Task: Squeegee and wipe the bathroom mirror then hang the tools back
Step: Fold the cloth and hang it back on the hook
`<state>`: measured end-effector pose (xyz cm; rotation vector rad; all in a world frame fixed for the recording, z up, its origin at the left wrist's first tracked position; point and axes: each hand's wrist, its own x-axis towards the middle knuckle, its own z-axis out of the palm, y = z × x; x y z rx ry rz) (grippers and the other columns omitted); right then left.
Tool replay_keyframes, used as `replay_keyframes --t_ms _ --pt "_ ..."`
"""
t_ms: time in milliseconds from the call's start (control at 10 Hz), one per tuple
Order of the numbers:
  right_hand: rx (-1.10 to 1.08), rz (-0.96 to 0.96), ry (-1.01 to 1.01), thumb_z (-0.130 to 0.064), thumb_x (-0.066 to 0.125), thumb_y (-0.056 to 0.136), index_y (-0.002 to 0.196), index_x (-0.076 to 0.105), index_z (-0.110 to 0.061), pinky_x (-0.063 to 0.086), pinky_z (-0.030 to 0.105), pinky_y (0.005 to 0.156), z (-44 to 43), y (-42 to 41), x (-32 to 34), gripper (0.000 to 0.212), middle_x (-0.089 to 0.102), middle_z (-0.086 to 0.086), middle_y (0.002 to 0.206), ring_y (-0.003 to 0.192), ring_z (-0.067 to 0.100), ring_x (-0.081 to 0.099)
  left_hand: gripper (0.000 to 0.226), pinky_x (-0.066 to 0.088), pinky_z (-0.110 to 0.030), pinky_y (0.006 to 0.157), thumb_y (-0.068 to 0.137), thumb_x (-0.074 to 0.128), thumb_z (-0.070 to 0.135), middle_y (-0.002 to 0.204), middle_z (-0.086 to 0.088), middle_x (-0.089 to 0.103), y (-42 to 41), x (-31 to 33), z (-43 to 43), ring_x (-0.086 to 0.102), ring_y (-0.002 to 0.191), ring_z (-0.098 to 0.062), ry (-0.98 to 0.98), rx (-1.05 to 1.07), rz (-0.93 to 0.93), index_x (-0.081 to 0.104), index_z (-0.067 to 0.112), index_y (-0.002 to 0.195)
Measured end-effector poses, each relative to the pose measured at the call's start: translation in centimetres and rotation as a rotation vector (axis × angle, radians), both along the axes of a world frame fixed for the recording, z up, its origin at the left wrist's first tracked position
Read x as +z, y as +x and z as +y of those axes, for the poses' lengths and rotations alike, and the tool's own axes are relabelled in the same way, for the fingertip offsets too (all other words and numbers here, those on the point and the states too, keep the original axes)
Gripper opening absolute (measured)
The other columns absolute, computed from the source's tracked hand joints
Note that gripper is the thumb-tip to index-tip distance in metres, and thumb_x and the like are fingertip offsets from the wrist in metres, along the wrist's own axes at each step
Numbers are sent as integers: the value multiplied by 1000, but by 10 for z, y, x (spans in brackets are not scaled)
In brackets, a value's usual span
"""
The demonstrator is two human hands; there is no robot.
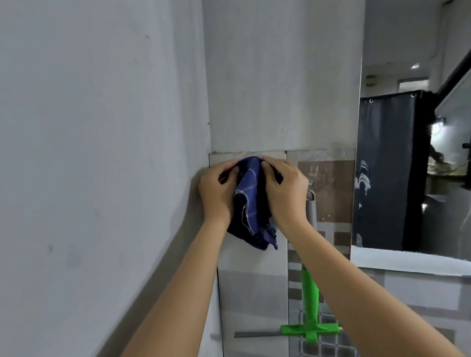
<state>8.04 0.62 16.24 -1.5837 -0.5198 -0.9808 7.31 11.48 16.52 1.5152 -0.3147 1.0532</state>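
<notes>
A dark blue checked cloth (pixel 253 205) is pressed against the tiled wall near the corner, at the top edge of the tiles. My left hand (pixel 218 191) grips its upper left part and my right hand (pixel 285 190) grips its upper right part; the cloth's lower end hangs loose between my wrists. A green squeegee (pixel 310 307) hangs on the wall below my right forearm, handle up and blade at the bottom, its grey upper handle partly hidden by my arm. The mirror (pixel 435 157) is on the right.
A clear wall hook (pixel 312 176) sits just right of my right hand. Plain grey walls (pixel 81 165) meet at the corner on the left. The mirror reflects a black curtain (pixel 388 174) and a stair railing. Mosaic tiles (pixel 319 349) run below.
</notes>
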Motion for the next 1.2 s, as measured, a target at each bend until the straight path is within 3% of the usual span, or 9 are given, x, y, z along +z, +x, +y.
replay_keyframes --t_ms 100,200,300,400,500,700,900,1100,1200 --pt "29 48 17 -14 51 93 112 66 -12 44 9 80 -3 -7 -4 24 68 2 105 91 10 59 22 51 -23 86 91 55 15 105 -4 69 -13 -6 4 64 96 -12 -2 -160 76 65 10 110" --pt "91 91 29 -23 51 94 119 62 -16 48 20 88 -4 -14 -6 28 67 -3 111 98 8 60 27 50 -24 88 91 55 24 110 -1 68 -26 -10 5 63 102 -12 -9 -282 134 63 15 115" --pt "165 109 -14 -31 52 93 127 53 -21 46 17 85 -5 -26 -12 35 59 -14 107 97 2 56 30 50 -23 89 92 53 27 115 1 65 -35 -14 6 61 104 -10 25 -348 174 58 19 121" --pt "184 123 -47 -31 50 93 132 48 -20 47 21 91 -6 -26 -16 41 59 -8 120 108 7 56 33 49 -24 92 93 50 27 120 1 62 -38 -17 7 59 108 -10 52 -382 187 54 19 125" --pt "148 100 -99 -27 52 93 132 48 -18 36 0 85 -9 -20 -18 40 53 -6 124 109 4 48 35 47 -27 95 93 52 27 124 3 59 -35 -21 9 57 112 -8 111 -393 193 51 20 127" --pt "148 81 -143 -16 56 90 129 51 -17 41 6 79 -12 -9 -25 39 55 -1 112 98 7 53 34 44 -28 97 90 57 24 124 7 58 -23 -26 13 54 114 -6 179 -340 172 51 30 123" --pt "149 84 -154 -16 58 89 125 56 -18 50 23 84 -15 -9 -24 36 66 3 107 96 13 60 37 43 -27 98 90 58 20 123 5 57 -20 -24 15 53 114 -6 235 -259 172 49 25 125" --pt "97 119 -288 -9 48 91 132 47 -17 38 6 71 -22 -27 -22 42 60 -1 109 95 12 54 32 41 -16 89 96 44 29 117 11 55 -47 -19 8 51 109 -3 338 -98 255 49 23 127" --pt "46 115 -349 -10 47 90 133 45 -16 45 25 85 -26 -33 -25 43 58 6 123 109 22 54 35 36 -17 89 97 42 30 124 6 51 -59 -22 7 48 115 -7 408 -46 277 46 19 130"
